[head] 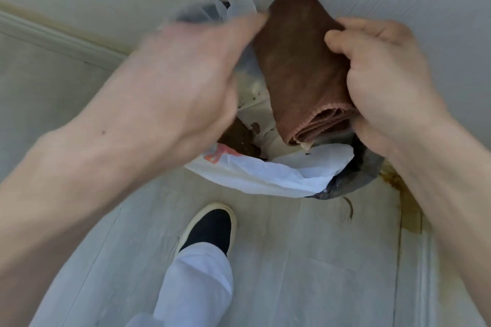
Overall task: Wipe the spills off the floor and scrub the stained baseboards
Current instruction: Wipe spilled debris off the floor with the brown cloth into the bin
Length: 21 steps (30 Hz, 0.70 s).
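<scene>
Head view. My right hand [382,82] holds the folded brown cloth [300,66]: thumb curled over its front face, fingers wrapped round its right edge and lower folds, a firm grip. My left hand [186,79] is motion-blurred; its fingertips reach the cloth's left edge, but I cannot tell whether they pinch it or only touch it.

Directly below both grips sits a bin lined with a white plastic bag [265,178] over a dark liner [366,167], with brown debris inside. The brown spill [409,204] lies on the floor [305,260] below and right of my right grip, running along the stained baseboard [425,260]. A second baseboard [53,34] lies left of my left grip. My shoe [210,228] stands below the bin.

Hazards, as judged:
- The cloth hangs over the open bin. A slackened right grip would drop it into the waste.
- The cloth looks soiled. Wiping with a dirty face could smear the spill rather than lift it.
- The spill is near my foot. A step right would track it across the floor.
</scene>
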Each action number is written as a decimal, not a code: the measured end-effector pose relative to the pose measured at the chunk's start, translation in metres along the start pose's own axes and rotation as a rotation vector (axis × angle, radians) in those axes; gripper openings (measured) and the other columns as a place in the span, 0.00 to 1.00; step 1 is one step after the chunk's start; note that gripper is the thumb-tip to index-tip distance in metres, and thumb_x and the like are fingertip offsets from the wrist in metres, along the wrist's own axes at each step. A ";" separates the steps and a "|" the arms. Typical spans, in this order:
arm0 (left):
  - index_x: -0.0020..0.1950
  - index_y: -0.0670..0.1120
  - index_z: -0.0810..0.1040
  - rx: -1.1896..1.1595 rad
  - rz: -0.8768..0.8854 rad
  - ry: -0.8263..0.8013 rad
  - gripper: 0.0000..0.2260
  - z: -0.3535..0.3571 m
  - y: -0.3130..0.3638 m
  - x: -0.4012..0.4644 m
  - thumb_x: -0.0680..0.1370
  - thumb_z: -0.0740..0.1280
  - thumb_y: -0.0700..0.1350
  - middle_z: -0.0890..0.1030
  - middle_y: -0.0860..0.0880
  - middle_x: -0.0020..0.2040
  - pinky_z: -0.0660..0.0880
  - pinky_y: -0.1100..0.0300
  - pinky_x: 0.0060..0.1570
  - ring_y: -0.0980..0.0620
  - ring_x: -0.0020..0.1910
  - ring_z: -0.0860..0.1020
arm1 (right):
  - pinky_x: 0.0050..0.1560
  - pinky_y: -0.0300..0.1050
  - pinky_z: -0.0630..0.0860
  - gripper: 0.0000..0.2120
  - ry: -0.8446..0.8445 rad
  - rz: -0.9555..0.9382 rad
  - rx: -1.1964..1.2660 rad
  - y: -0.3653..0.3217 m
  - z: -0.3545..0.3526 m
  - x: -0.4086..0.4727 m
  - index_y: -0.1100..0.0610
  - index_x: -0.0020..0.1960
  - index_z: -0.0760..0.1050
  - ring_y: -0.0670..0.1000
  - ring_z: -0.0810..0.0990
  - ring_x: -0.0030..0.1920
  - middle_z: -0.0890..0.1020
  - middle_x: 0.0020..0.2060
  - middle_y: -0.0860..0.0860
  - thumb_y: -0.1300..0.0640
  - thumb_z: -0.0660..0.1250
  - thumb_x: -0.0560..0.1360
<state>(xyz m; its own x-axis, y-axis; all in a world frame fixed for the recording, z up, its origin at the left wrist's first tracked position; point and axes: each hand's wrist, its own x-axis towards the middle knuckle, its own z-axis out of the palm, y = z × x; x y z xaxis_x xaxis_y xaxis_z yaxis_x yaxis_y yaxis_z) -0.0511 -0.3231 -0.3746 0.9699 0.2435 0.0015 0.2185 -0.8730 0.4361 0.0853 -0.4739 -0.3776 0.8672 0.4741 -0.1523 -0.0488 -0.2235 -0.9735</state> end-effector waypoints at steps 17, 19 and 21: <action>0.83 0.60 0.52 0.073 0.144 -0.024 0.32 0.019 0.027 0.003 0.78 0.51 0.45 0.71 0.51 0.77 0.77 0.47 0.58 0.41 0.68 0.75 | 0.43 0.45 0.83 0.17 -0.027 0.073 0.149 0.001 -0.029 -0.023 0.58 0.42 0.86 0.51 0.87 0.42 0.88 0.39 0.54 0.67 0.60 0.81; 0.80 0.58 0.58 0.067 0.075 0.036 0.26 0.025 0.026 0.007 0.81 0.52 0.47 0.78 0.48 0.69 0.77 0.45 0.54 0.39 0.60 0.78 | 0.39 0.42 0.81 0.20 0.047 0.081 0.203 0.002 -0.038 -0.027 0.56 0.37 0.87 0.48 0.86 0.39 0.87 0.36 0.51 0.67 0.61 0.81; 0.82 0.51 0.62 -0.065 0.146 0.197 0.24 0.025 0.039 0.007 0.84 0.55 0.48 0.73 0.47 0.74 0.71 0.50 0.66 0.45 0.67 0.73 | 0.41 0.46 0.77 0.13 0.059 0.092 0.261 0.005 -0.047 -0.031 0.58 0.44 0.85 0.52 0.85 0.43 0.85 0.41 0.53 0.63 0.63 0.80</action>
<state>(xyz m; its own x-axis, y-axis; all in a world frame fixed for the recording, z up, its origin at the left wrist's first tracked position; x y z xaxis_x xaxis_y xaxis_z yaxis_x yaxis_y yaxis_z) -0.0331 -0.3655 -0.3798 0.9496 0.1999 0.2416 0.0637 -0.8773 0.4756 0.0814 -0.5300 -0.3696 0.8804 0.4095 -0.2393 -0.2481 -0.0324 -0.9682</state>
